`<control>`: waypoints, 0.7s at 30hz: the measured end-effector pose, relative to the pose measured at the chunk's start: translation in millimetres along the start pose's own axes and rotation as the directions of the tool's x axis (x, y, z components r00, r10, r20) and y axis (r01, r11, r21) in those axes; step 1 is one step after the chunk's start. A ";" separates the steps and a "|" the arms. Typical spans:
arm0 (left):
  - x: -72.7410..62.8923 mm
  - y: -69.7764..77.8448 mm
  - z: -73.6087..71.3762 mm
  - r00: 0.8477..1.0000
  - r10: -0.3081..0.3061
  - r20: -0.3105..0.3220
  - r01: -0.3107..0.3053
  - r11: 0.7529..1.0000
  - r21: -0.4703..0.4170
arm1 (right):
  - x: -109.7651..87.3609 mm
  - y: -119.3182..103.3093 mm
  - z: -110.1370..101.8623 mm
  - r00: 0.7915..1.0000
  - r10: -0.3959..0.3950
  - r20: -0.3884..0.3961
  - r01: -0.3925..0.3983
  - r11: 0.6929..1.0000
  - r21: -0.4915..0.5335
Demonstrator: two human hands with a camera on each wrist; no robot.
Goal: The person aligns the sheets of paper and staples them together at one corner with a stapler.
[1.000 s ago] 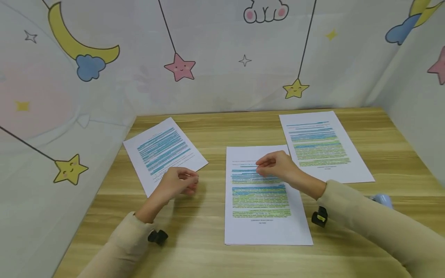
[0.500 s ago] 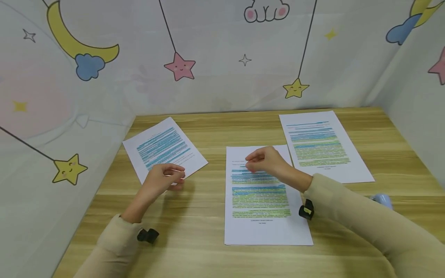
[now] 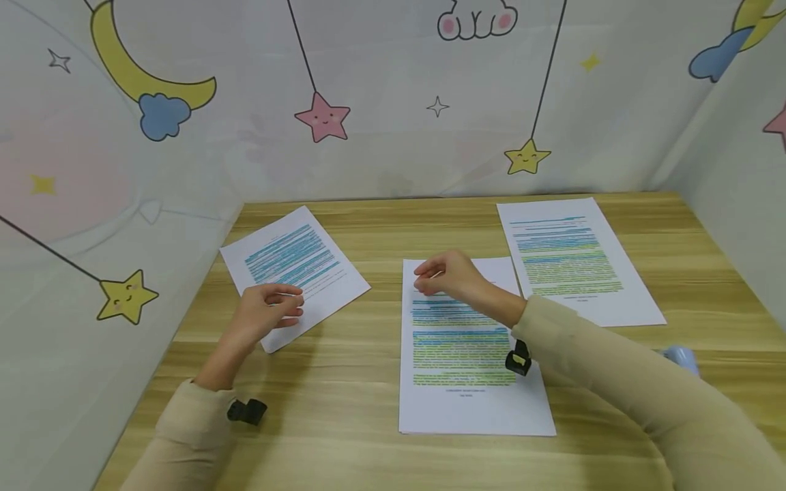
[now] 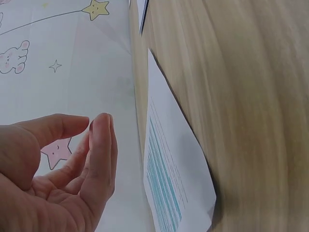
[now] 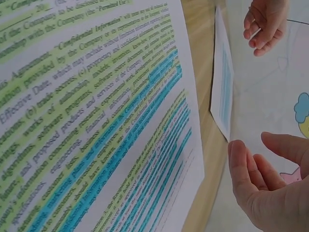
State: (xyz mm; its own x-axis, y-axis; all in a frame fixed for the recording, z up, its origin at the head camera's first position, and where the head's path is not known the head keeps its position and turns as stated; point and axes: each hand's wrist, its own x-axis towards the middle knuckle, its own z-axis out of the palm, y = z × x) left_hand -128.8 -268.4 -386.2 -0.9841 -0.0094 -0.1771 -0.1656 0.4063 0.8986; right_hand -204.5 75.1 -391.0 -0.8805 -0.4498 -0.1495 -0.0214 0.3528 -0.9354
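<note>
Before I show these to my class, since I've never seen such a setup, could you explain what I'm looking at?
There is no machine here, just a person's bare left hand and right hand. The wide view comes from a camera worn on the head, looking forward and down; the two closer views come from cameras on the wrists.

On the table lie a left paper, a middle paper and a right paper, all printed. The left one has blue highlighting, the others blue and green. A pale blue object peeks out behind the right sleeve, too hidden to name.

Nothing is held: the left hand hovers by the left paper, the right over the middle one.
</note>
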 end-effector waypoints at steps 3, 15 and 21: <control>0.6 -2.3 -4.9 1.000 -0.005 -0.012 0.005 1.000 -0.003 | 4.3 -4.1 3.9 1.000 0.001 0.010 -0.001 1.000 0.011; 2.0 -7.2 -15.6 0.997 -0.053 -0.055 0.054 0.999 0.008 | 25.9 -15.5 12.5 1.000 0.019 -0.015 -0.018 0.999 0.036; 4.7 -12.9 -22.8 0.997 -0.049 -0.060 0.049 0.999 -0.004 | 39.1 -16.7 17.0 0.999 0.010 -0.033 -0.010 1.000 0.024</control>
State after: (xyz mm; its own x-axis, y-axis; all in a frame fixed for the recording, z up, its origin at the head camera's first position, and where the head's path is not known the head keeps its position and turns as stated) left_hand -132.6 -294.5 -389.4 -0.9768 -0.0840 -0.1968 -0.2139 0.4014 0.8906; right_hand -230.4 37.7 -386.7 -0.8958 -0.4188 -0.1487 -0.0017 0.3377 -0.9412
